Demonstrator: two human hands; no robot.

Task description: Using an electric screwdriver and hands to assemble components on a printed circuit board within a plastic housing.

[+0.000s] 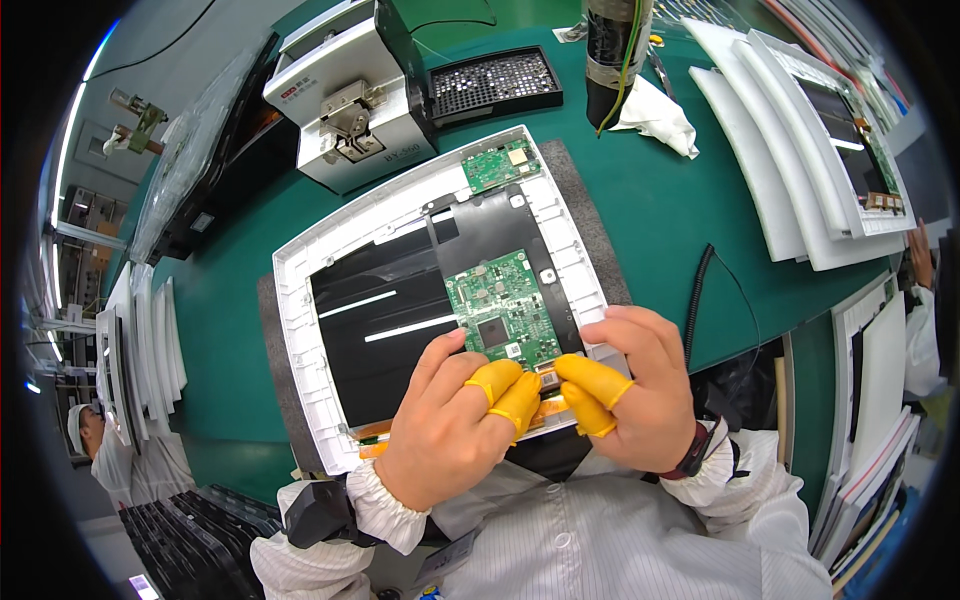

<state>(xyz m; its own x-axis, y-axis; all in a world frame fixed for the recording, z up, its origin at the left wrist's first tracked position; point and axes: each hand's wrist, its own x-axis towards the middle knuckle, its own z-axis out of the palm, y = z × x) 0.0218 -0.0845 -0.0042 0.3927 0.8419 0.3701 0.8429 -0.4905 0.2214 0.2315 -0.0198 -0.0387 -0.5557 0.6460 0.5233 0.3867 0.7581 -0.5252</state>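
A white display housing [300, 330] lies tilted on a dark grey foam pad [290, 385]. Inside it are a black panel [375, 310] and a green circuit board [500, 300]. At the board's near edge, my left hand [445, 430] and my right hand [645, 390] come together, yellow finger cots on thumbs and index fingers. Both are pinched closed at an orange flex cable [550, 408] by a small connector [547, 377]. Their fingertips partly hide the cable's end. A smaller green board [500, 168] sits in the housing's far corner.
A grey-white bench machine [350, 110] stands behind the housing, beside a black tray of small parts [495, 85]. A dark taped post [610, 60] and white cloth [660, 115] are farther right. White housings [775, 150] stack at right; a black coiled cord [697, 300] lies nearer.
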